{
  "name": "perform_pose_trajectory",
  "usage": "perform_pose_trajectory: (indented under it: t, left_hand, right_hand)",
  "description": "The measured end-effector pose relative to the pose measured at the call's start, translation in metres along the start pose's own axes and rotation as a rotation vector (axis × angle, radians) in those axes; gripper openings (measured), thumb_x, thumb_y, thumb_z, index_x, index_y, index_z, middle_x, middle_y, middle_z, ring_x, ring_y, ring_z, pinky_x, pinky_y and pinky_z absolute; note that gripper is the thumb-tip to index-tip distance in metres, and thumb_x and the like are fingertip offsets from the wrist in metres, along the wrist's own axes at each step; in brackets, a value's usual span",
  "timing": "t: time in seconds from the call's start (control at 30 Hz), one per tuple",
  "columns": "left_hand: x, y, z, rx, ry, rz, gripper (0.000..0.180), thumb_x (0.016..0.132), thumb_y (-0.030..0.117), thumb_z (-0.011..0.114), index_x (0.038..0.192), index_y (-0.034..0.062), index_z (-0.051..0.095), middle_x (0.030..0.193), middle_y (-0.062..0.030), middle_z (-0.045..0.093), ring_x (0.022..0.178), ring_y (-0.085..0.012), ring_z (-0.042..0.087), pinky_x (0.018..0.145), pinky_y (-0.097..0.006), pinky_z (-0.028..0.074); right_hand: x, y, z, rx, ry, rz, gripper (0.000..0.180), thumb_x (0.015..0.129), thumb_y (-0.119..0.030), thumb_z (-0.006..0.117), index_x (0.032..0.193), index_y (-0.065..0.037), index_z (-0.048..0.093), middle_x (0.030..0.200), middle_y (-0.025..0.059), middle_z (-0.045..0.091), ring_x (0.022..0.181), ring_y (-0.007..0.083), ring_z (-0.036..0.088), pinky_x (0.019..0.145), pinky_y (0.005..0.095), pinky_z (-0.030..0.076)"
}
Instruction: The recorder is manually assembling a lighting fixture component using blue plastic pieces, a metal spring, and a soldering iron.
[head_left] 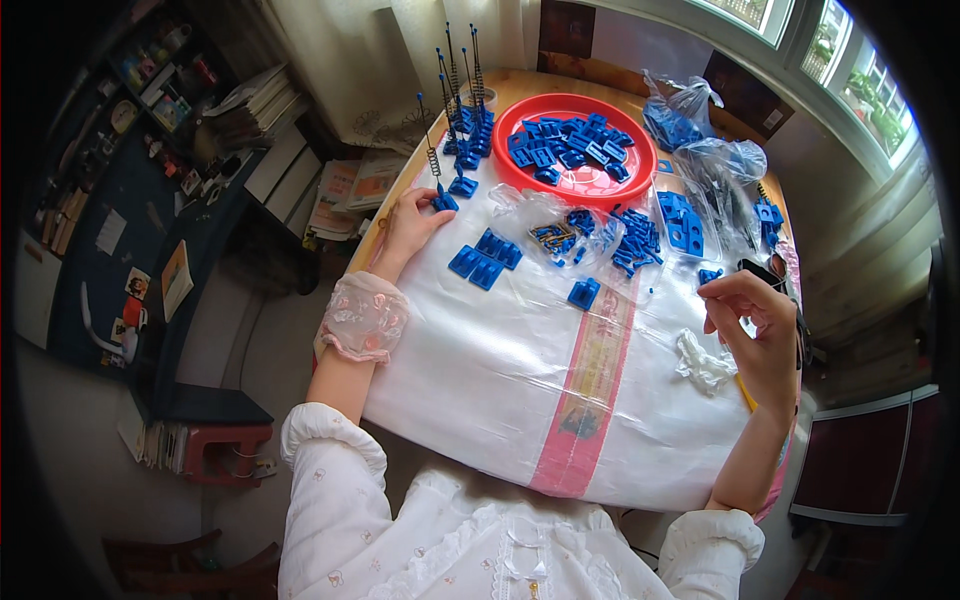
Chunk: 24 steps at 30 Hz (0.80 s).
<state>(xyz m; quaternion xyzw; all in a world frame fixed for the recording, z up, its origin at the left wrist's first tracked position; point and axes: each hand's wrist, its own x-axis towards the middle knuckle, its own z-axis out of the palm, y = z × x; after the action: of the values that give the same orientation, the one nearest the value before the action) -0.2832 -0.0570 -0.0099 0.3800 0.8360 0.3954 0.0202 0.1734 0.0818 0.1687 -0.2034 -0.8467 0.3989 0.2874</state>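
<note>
My left hand rests on the table's left edge, its fingers closed on a small blue plastic base with a spring rod standing up from it. My right hand is raised at the right, fingers curled; whether it holds something small I cannot tell. Flat blue plastic pieces lie near my left hand, and a single blue piece sits in the middle. More assembled rods on blue bases stand at the far left of the table.
A red round tray holds several blue parts. Clear plastic bags with blue parts lie at the back right. A white sheet with a pink stripe covers the table. A crumpled white scrap lies near my right hand. Shelves and books stand at left.
</note>
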Motion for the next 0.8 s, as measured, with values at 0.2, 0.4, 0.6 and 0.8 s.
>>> perform_pose_trajectory:
  t: [0.2,0.4,0.6,0.8]
  left_hand:
    - [0.014,-0.024,0.005,-0.007,-0.002,0.091,0.043,0.079,0.019,0.089,0.113,-0.0017,0.074,0.105,-0.012,0.07,0.096,-0.0248,0.068,0.085,-0.036,0.054]
    - [0.027,-0.037,0.006,-0.031,-0.023,0.116,0.039,0.08,0.015,0.087,0.113,-0.0004,0.074,0.103,-0.0128,0.068,0.096,-0.0265,0.067,0.085,-0.037,0.054]
    - [0.045,-0.037,0.0,0.045,0.004,0.127,0.039,0.081,0.013,0.086,0.116,0.0017,0.074,0.103,-0.0151,0.073,0.092,-0.0283,0.07,0.085,-0.038,0.055]
    - [0.063,-0.04,0.004,0.073,-0.014,0.083,0.043,0.083,0.013,0.084,0.125,0.0124,0.076,0.093,-0.0124,0.076,0.085,-0.0225,0.073,0.084,-0.036,0.057]
  right_hand:
    - [0.0,0.001,0.0,-0.008,-0.009,-0.011,0.011,0.09,0.006,0.067,0.098,0.001,0.074,0.08,0.0039,0.072,0.069,0.0082,0.07,0.064,0.0219,0.051]
    - [0.001,-0.001,0.001,-0.03,-0.036,-0.001,0.011,0.09,0.006,0.067,0.098,0.002,0.073,0.079,0.0041,0.072,0.068,0.0084,0.07,0.064,0.0219,0.051]
    - [0.0,-0.001,0.0,-0.034,-0.054,0.006,0.01,0.09,0.005,0.067,0.098,0.002,0.073,0.078,0.0041,0.072,0.068,0.0081,0.07,0.063,0.0218,0.051]
    - [0.001,-0.001,0.002,-0.034,-0.078,-0.009,0.012,0.089,0.005,0.066,0.099,0.003,0.073,0.077,0.0055,0.071,0.069,0.0081,0.07,0.063,0.0221,0.051]
